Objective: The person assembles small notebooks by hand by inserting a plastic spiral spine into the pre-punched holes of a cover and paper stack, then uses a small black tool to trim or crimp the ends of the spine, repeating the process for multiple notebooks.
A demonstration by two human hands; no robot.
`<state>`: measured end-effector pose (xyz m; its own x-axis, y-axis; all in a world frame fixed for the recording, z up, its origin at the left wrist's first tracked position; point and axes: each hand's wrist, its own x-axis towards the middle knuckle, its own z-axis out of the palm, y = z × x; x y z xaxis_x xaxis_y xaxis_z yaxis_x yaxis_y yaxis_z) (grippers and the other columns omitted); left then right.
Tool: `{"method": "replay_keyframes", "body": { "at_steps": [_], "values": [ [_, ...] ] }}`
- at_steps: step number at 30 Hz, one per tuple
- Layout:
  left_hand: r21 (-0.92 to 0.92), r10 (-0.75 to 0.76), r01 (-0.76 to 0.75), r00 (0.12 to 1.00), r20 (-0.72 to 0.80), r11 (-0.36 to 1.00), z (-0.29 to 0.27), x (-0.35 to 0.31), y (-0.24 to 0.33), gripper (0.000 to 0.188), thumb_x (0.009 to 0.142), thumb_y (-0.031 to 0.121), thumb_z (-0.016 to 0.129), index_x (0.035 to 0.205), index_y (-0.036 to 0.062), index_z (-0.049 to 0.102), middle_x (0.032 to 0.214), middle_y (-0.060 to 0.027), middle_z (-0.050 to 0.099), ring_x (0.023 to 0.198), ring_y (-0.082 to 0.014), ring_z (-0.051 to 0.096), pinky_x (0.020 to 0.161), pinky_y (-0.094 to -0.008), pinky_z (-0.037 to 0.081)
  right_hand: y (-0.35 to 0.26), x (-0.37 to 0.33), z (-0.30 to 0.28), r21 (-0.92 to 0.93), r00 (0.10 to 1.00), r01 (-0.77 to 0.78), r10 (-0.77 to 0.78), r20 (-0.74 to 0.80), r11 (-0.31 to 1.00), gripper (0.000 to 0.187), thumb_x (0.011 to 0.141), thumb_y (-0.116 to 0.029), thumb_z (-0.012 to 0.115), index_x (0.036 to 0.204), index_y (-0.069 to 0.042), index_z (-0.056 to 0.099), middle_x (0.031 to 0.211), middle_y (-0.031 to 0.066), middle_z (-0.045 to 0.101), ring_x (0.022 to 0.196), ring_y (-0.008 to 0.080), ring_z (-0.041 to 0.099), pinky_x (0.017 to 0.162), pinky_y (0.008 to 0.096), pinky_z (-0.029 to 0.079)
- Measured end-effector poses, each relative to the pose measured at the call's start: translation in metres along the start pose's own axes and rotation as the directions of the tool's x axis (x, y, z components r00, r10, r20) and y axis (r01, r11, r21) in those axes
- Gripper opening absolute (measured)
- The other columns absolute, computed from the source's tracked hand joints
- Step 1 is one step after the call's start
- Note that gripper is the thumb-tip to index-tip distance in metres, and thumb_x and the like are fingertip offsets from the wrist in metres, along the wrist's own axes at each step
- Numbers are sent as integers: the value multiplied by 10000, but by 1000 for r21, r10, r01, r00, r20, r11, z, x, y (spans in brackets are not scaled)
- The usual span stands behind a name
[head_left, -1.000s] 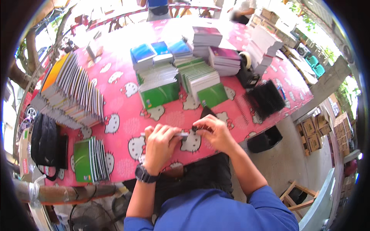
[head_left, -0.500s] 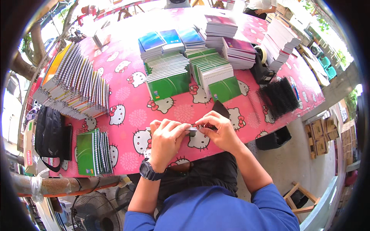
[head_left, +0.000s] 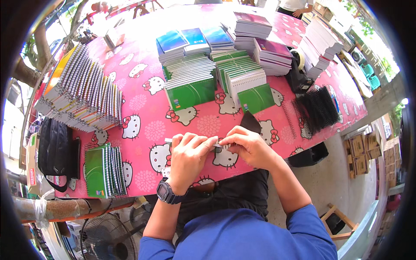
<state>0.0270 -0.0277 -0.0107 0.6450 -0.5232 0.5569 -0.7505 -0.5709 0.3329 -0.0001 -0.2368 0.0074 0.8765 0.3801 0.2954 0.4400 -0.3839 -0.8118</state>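
Observation:
My left hand [head_left: 189, 151], with a black watch [head_left: 167, 191] on its wrist, is closed over a thin pad with a pale edge [head_left: 168, 140] near the table's front edge. Most of this pad is hidden under the fingers. My right hand [head_left: 250, 146] meets it from the right, thumb and fingers pinched at its end; what small part they grip is hidden. A dark, flat, pointed piece [head_left: 250, 123] lies just beyond my right hand. Past it stand rows of green spiral notebooks [head_left: 190, 95] and unbound green-covered ones [head_left: 256, 99].
A pink patterned cloth [head_left: 145, 102] covers the table. Tall spiral notebook stacks [head_left: 82, 93] and a black bag [head_left: 54, 147] stand left, with green notebooks [head_left: 97, 171] nearer. At right are black binding coils [head_left: 316, 112], a tape dispenser [head_left: 298, 77] and paper stacks [head_left: 318, 47].
My right hand has shifted slightly and its fingers have drawn closer to my left fingertips. A reddish coil seen earlier at the right fingertips no longer shows. The view has tilted a little.

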Motion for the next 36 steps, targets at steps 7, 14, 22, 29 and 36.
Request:
{"method": "replay_keyframes", "body": {
  "at_steps": [7, 14, 22, 29, 36],
  "values": [
    [-23, 13, -13, 1000, 12, 1000, 1, 0, 1, 321, 744, 95, 626, 1055, 147, 685, 871, -3, 665, 829, -186, 590, 804, -345, 409, 6, 1, -3, 37, 1000, -1, 1, 8, 999, 215, 848, 46, 588, 1049, -11, 639, 892, 104, 602, 823, 239, 627, 721, 321, 513],
    [-198, -93, 86, 995, -26, 976, 2, 1, 3, 175, 771, 58, 647, 943, 87, 657, 838, -36, 663, 819, -222, 602, 789, -356, 428, 11, 1, 3, 56, 997, -24, 20, 78, 998, 275, 826, 21, 638, 1098, -22, 641, 907, 67, 601, 769, 172, 594, 687, 278, 494],
    [-146, -132, 118, 988, -86, 982, 9, 6, 5, 108, 777, 62, 659, 880, 83, 638, 850, -40, 662, 832, -225, 605, 792, -351, 406, 2, -6, 15, 20, 994, -98, 99, -55, 995, 455, 832, 25, 615, 1271, -73, 547, 879, 93, 552, 788, 212, 574, 715, 317, 489],
    [-153, -86, 77, 995, -55, 985, 3, 3, 3, 121, 775, 65, 659, 891, 94, 646, 862, -37, 664, 843, -214, 609, 800, -343, 394, 2, -6, 4, -64, 990, -119, 123, 66, 991, 517, 844, 37, 579, 1335, -54, 446, 909, 115, 578, 792, 261, 594, 738, 344, 495],
    [-165, -140, 132, 989, -37, 977, 0, 7, 11, 173, 749, 99, 685, 918, 106, 649, 928, -47, 656, 887, -210, 599, 808, -351, 382, -2, -4, -3, -145, 985, -173, 171, -29, 974, 144, 855, -31, 636, 975, -3, 561, 815, 99, 602, 734, 186, 622, 672, 309, 498]
  ]
}}
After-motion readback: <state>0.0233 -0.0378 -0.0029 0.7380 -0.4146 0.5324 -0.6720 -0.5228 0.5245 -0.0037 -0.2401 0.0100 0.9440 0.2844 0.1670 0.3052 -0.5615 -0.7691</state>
